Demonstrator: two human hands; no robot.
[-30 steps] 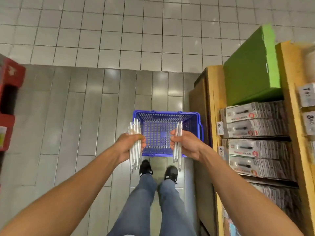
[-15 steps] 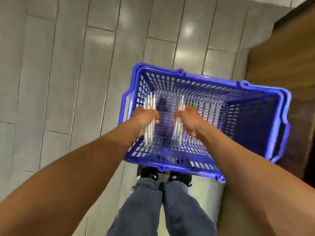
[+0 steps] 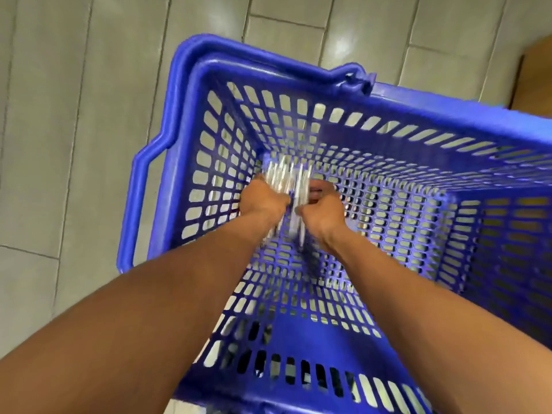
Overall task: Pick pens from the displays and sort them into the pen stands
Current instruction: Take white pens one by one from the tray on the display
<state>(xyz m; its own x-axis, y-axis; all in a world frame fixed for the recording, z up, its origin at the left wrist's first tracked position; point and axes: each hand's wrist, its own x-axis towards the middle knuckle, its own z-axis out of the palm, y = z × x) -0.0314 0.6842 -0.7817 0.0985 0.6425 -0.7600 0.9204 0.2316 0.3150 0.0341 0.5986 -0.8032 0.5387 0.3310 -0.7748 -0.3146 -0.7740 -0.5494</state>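
Note:
A blue plastic mesh basket (image 3: 191,67) stands on the floor and fills most of the head view. Both my hands reach deep into it, close to its bottom at the left end. My left hand (image 3: 263,201) is shut on a bundle of white pens (image 3: 279,177). My right hand (image 3: 324,209) grips a few more white pens (image 3: 300,204), which are blurred by motion. The two bundles are pressed side by side between the hands. The pens' lower ends are hidden behind my wrists.
Grey floor tiles (image 3: 74,115) surround the basket on the left and top. A wooden shelf side (image 3: 534,76) shows at the upper right corner. The basket's folded handle (image 3: 134,204) lies along its left rim.
My view has dropped from the shelves onto the basket. Both hands have gone down into the basket and come together, still holding their pens.

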